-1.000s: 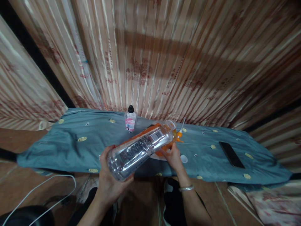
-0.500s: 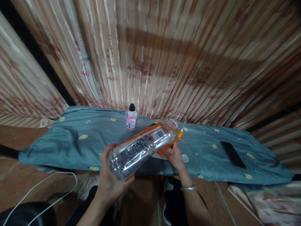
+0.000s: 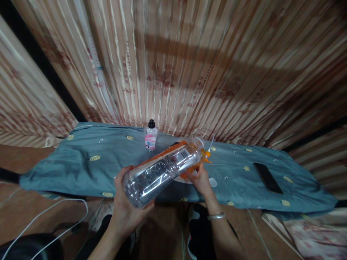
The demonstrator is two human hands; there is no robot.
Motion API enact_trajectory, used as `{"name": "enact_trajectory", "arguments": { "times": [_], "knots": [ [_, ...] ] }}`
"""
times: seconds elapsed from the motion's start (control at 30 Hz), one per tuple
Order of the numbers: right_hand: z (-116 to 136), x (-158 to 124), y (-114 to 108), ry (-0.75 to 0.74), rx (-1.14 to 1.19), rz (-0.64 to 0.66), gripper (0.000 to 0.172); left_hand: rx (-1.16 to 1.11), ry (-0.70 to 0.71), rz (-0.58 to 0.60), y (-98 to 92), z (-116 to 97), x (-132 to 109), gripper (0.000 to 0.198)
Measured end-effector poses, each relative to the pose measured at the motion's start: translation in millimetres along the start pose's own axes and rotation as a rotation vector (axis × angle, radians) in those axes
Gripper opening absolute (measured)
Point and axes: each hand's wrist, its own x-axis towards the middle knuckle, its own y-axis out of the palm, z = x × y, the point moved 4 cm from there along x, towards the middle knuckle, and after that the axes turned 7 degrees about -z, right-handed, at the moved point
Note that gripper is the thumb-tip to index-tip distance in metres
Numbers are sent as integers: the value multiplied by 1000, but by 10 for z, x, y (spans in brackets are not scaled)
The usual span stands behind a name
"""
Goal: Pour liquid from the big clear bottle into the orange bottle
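My left hand (image 3: 127, 209) is wrapped round the base of a large clear plastic bottle (image 3: 159, 171), which lies tilted with its open mouth pointing away to the right. That mouth sits over an orange object (image 3: 193, 168) on a teal cloth-covered table (image 3: 81, 166). My right hand (image 3: 200, 180) grips the orange object from the near side; a silver bangle is on that wrist. An orange nozzle part (image 3: 207, 154) sticks out behind the bottle mouth. A small white cap (image 3: 213, 182) lies on the cloth just right of my right hand.
A small clear bottle (image 3: 150, 138) with a black cap and pink label stands at the table's back edge. A black phone (image 3: 267, 177) lies on the right of the cloth. Striped curtains hang behind. A white cable (image 3: 54, 211) runs over the brown floor at lower left.
Almost nothing differs: both hands keep their hold and the bottle stays tilted over the orange object. The view shifts slightly.
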Motion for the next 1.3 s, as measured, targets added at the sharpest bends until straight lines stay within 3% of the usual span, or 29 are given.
{"name": "enact_trajectory", "arguments": {
  "times": [0.3,0.53,0.73,1.03,1.3],
  "knots": [
    [9,-5,-6,-7,-19,6,61,-33,-48,-145,113,-122,-98,100],
    [2,10,-1,-19,-16,-1,63,2,-11,-39,38,-27,-31,105],
    [-56,47,-7,-30,7,14,68,-46,-92,-177,123,-152,-70,102],
    [-62,24,32,-60,55,-14,60,-109,-186,-176,137,-195,-52,106],
    [-80,28,34,-114,81,-17,65,-180,-242,-168,168,-238,-55,111]
  ]
}}
